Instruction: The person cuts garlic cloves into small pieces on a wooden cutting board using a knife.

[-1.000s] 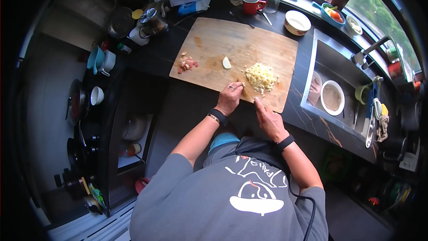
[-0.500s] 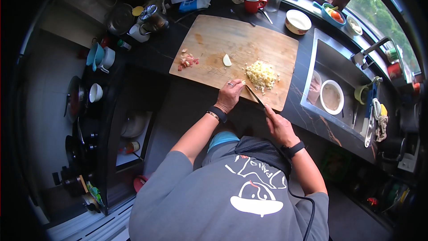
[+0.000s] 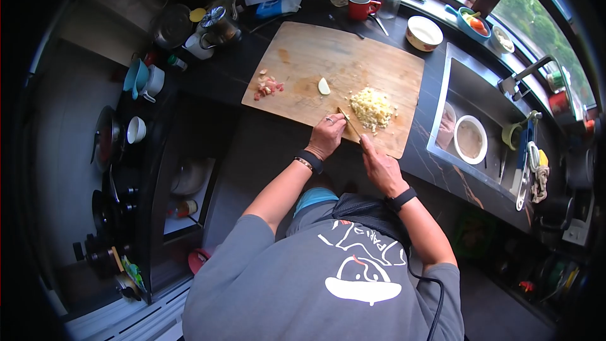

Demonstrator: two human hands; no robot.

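Observation:
A wooden cutting board (image 3: pixel 303 50) lies on the dark counter. My right hand (image 3: pixel 380 167) is closed on a knife (image 3: pixel 351 124), its blade pointing up and left beside the fingers of my left hand (image 3: pixel 327 134). Those fingers are pressed together at the board's front edge, around something too small to make out. Right of the blade sits a heap of chopped pale yellow pieces (image 3: pixel 372 108). A white wedge (image 3: pixel 324 86) rests behind my left hand, and small pink pieces (image 3: pixel 268 85) lie near the board's left edge.
To the right is a sink (image 3: pixel 454 82) with a white bowl (image 3: pixel 470 139) in it. Behind the board stand a red mug (image 3: pixel 360 6), a glass jar (image 3: pixel 389 1) and a patterned bowl (image 3: pixel 424 33). A metal pot (image 3: pixel 221 25) is at the back left.
My right hand has moved with the knife, first back toward me and right, then up and left again to my left hand. My left hand has hardly moved.

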